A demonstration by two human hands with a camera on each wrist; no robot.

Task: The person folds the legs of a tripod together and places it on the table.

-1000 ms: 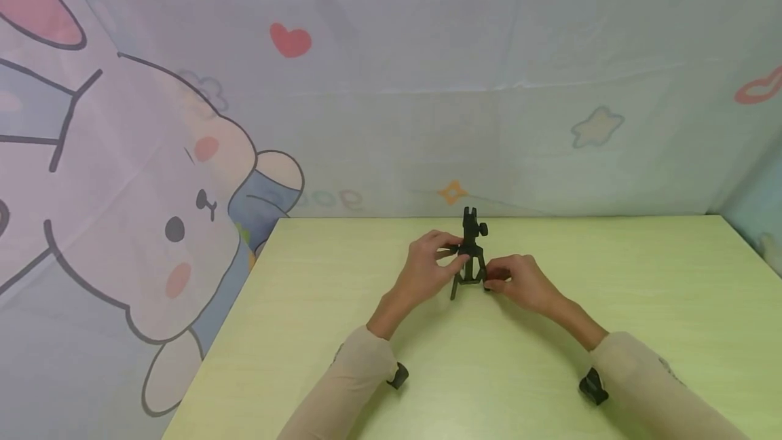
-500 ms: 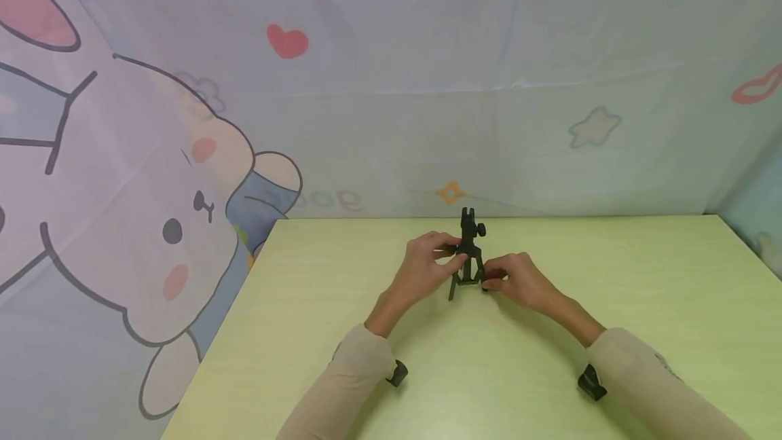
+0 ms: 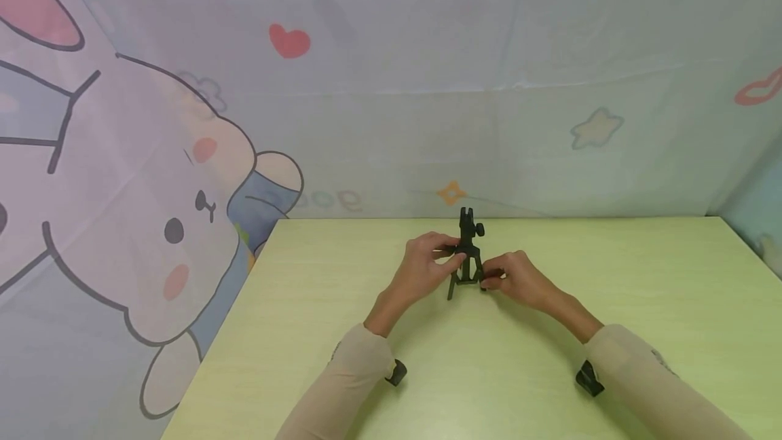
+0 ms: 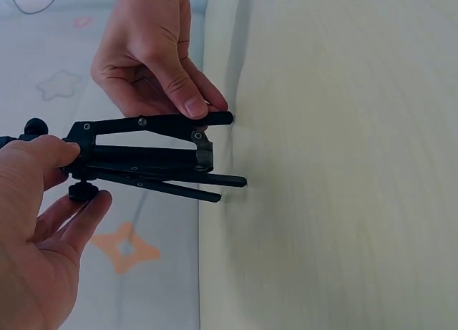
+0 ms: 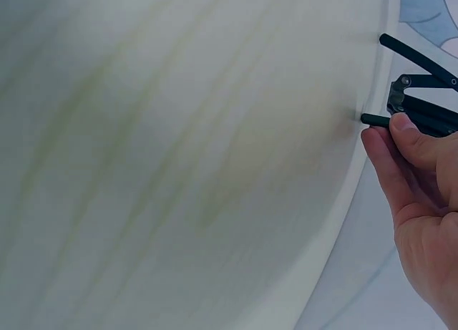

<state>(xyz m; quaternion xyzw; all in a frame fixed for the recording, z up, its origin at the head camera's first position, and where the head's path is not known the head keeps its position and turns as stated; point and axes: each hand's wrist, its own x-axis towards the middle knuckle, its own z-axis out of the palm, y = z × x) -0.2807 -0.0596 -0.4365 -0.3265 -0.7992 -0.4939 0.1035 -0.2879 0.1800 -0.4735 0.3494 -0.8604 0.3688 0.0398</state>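
Observation:
A small black tripod (image 3: 466,267) stands upright near the far edge of the table, its legs only slightly spread. Up at its collar, my left hand (image 3: 423,267) grips it between thumb and fingers, beside a side knob (image 4: 84,192). Lower down, my right hand (image 3: 519,280) pinches the end of one leg (image 4: 179,122) between thumb and forefinger. The right wrist view shows that leg's tip (image 5: 375,119) poking out past the fingertips of the right hand (image 5: 422,180). Another knob (image 3: 480,229) sticks out near the tripod's top.
The pale yellow-green table (image 3: 489,372) stretches out in front and to both sides. Behind it hangs a printed cloth (image 3: 397,121) with hearts and a star, and a large cartoon rabbit (image 3: 153,216) covers the left side. Dark straps (image 3: 397,373) sit at both wrists.
The tripod and both hands have shifted very slightly left. My left hand keeps its grip at the collar and my right hand keeps its pinch on the leg.

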